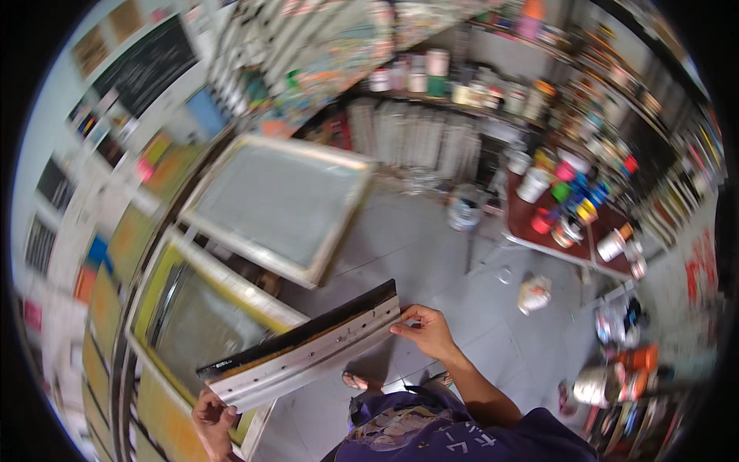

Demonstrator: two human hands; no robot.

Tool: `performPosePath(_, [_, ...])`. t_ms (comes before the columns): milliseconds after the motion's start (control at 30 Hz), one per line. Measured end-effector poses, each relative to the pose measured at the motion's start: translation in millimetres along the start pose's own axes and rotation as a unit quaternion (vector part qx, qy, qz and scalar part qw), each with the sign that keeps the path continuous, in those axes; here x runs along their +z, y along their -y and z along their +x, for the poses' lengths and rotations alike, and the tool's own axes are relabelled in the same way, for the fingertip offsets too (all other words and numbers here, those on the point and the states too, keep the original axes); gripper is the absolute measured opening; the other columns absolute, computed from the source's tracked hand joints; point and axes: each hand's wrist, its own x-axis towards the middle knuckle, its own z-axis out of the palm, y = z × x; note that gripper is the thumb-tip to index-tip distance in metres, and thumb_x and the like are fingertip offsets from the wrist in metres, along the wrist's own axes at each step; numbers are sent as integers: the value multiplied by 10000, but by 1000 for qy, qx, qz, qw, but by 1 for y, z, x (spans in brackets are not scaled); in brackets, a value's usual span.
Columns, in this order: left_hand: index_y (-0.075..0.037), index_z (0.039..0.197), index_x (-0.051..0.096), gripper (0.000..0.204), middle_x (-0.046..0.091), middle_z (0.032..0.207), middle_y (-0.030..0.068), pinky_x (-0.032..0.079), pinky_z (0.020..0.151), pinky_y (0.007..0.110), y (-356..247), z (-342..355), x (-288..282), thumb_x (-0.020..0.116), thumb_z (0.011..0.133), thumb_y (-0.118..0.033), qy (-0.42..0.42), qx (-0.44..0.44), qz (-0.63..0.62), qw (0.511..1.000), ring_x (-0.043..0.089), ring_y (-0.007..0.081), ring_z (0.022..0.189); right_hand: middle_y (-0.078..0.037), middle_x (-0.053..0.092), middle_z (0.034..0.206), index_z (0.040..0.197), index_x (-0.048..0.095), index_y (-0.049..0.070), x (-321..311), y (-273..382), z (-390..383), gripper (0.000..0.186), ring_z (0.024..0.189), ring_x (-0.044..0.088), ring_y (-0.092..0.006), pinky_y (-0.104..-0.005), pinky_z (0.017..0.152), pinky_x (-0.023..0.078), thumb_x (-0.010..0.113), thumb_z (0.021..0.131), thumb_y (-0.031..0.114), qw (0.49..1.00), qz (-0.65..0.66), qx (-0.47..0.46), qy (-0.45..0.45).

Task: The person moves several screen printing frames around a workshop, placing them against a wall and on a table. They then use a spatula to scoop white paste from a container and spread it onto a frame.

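Your squeegee spans the space between your hands, its right end higher: a long, straight silvery bar dotted with small holes or screws, edged with a glossy black strip and a brownish band. Your left hand pinches one end between thumb and fingers; your right hand pinches the other. It hides part of the yellow-bordered screen; beyond lies a flat grey framed mesh. Your left forearm is cut off below, and motion blurs the shelf containers.
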Motion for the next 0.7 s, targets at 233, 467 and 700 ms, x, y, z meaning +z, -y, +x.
performPosePath(233, [14,1141,623,325,664,1027,53,475,895,282,32,-1,257,696,825,24,139,-3,-102,985,620,142,959,-73,705,1163,899,708,49,-240,65,-137,142,829,640,-72,-217,611,472,801,809,106,966,-82,-19,-246])
performPosePath(467, [5,1054,635,227,649,961,29,473,840,253,3,-59,479,673,837,58,354,28,-109,928,598,114,912,-69,720,1098,876,701,32,-363,93,-305,167,850,616,-81,-221,662,452,824,783,96,863,-146,-44,-481])
performPosePath(700, [-5,1083,636,320,645,1053,47,476,888,295,-47,-124,665,694,782,86,562,48,-166,809,599,145,1012,-81,714,1115,917,753,43,-406,86,-429,194,939,655,-139,-273,722,507,830,787,164,740,-105,-3,-665])
